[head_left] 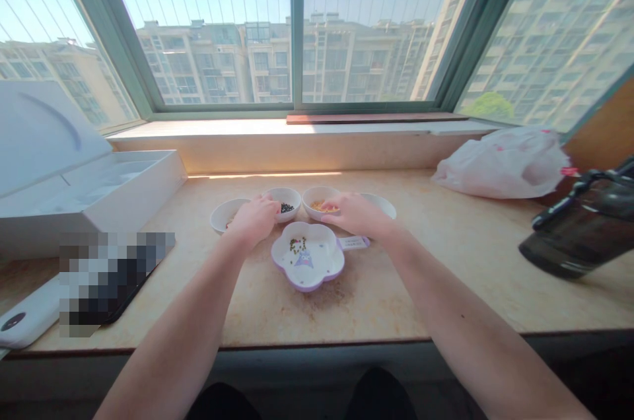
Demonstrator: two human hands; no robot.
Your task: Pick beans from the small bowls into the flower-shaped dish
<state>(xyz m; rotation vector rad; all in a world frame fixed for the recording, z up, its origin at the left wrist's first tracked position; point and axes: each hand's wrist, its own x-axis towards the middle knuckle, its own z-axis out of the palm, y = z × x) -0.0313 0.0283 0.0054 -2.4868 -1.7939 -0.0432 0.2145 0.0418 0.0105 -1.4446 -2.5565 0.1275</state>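
My left hand (256, 218) reaches over the left side of a white bowl (296, 205) holding black beans (286, 207). Its fingers are curled together, and their tips are partly hidden. Thumb and fingers of my right hand (354, 210) are bent close together in a second white bowl (308, 197) with yellow grains (319, 206); anything pinched there is too small to make out. In front of both hands lies a flower-shaped white and purple dish (324, 255) with a short handle (354, 243). Several small dark grains (297, 247) are scattered in it, above a printed purple figure.
Two more white bowls, one at the left (216, 216) and one at the right (385, 205), are partly covered by my hands. An open white box (133, 182) and a dark, blurred-out phone-like object (143, 268) lie left. A plastic bag (505, 166) and dark jug (569, 242) stand right.
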